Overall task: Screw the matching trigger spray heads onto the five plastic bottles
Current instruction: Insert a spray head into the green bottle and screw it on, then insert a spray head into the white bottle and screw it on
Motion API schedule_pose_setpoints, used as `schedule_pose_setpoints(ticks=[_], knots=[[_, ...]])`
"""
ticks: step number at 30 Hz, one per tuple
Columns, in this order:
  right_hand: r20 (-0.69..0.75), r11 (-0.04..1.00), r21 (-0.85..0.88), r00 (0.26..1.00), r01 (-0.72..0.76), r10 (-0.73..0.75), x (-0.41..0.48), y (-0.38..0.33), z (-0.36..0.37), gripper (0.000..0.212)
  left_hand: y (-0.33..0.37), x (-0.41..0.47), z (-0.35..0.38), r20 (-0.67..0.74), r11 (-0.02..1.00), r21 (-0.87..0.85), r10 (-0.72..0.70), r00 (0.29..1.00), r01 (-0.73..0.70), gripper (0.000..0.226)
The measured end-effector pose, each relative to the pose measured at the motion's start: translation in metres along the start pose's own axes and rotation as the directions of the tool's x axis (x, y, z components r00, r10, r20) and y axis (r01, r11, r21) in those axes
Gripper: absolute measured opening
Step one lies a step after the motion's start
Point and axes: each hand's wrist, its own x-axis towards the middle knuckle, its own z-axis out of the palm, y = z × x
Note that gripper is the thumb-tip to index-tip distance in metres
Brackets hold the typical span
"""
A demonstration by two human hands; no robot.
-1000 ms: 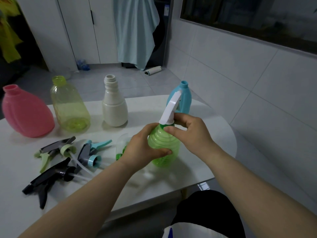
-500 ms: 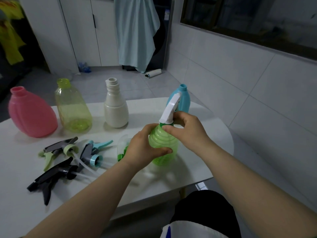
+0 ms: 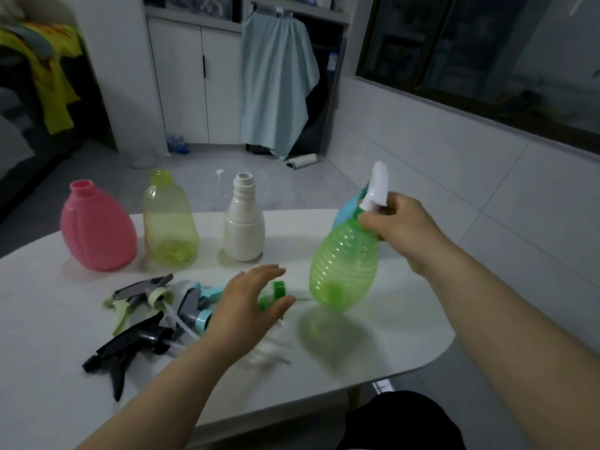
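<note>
My right hand grips the neck of the ribbed green bottle, which carries a white trigger head and hangs tilted above the table. A blue bottle shows partly behind it. My left hand hovers open, fingers spread, over a green-collared spray head lying on the table. Loose heads lie to its left: a pale green one, a grey and blue one and a black one. A pink bottle, a yellow-green bottle and a white bottle stand uncapped at the back.
The white table has a rounded right edge close to a tiled wall. Behind it lie the floor, white cabinets and a hanging pale blue cloth. My dark-clothed lap shows at the bottom right.
My right hand has lifted the green bottle with its white head up and to the right. My left hand has let go of the bottle and moved left over the loose heads.
</note>
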Motion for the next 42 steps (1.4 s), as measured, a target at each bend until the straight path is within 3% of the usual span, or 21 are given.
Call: schedule_pose_setpoints(ticks=[6, 10, 14, 17, 21, 28, 38, 40, 42], knots=[[-0.096, 0.999, -0.033, 0.995, 0.029, -0.032, 0.045, -0.011, 0.017, 0.019, -0.044, -0.024, -0.048, -0.127, 0.985, 0.142, -0.085, 0.988, 0.103, 0.026], [-0.063, 0.995, -0.099, 0.998, 0.009, -0.015, 0.071, -0.002, 0.048, 0.023, -0.064, -0.034, -0.072, -0.160, 0.960, 0.207, -0.157, 0.975, 0.188, 0.022], [-0.051, 0.992, -0.124, 0.998, -0.038, 0.031, 0.088, 0.011, 0.067, 0.028, -0.075, -0.035, -0.085, -0.159, 0.961, 0.217, -0.137, 0.978, 0.170, 0.018], [-0.015, 0.990, -0.133, 0.999, -0.052, 0.051, 0.096, 0.019, 0.075, 0.029, -0.090, -0.035, -0.097, -0.165, 0.967, 0.188, -0.141, 0.976, 0.172, 0.019], [0.023, 0.983, -0.169, 0.997, -0.072, 0.077, 0.103, 0.027, 0.077, 0.028, -0.105, -0.044, -0.111, -0.241, 0.974, 0.051, -0.203, 0.949, 0.221, 0.043], [0.038, 0.984, -0.170, 0.998, -0.051, 0.059, 0.106, 0.032, 0.086, 0.027, -0.117, -0.042, -0.105, -0.226, 0.943, -0.013, -0.327, 0.917, 0.333, 0.024], [0.067, 0.990, -0.131, 0.996, -0.057, 0.066, 0.093, 0.036, 0.077, 0.050, -0.122, -0.043, -0.104, -0.223, 0.941, 0.031, -0.321, 0.921, 0.336, 0.023], [-0.007, 0.981, -0.174, 0.996, -0.084, 0.084, 0.085, 0.036, 0.070, 0.053, -0.122, -0.043, -0.104, -0.228, 0.943, 0.025, -0.318, 0.920, 0.332, 0.023], [-0.196, 0.977, -0.201, 0.980, -0.073, 0.032, 0.072, 0.034, 0.064, 0.044, -0.121, -0.043, -0.103, -0.231, 0.947, 0.030, -0.306, 0.924, 0.321, 0.022]])
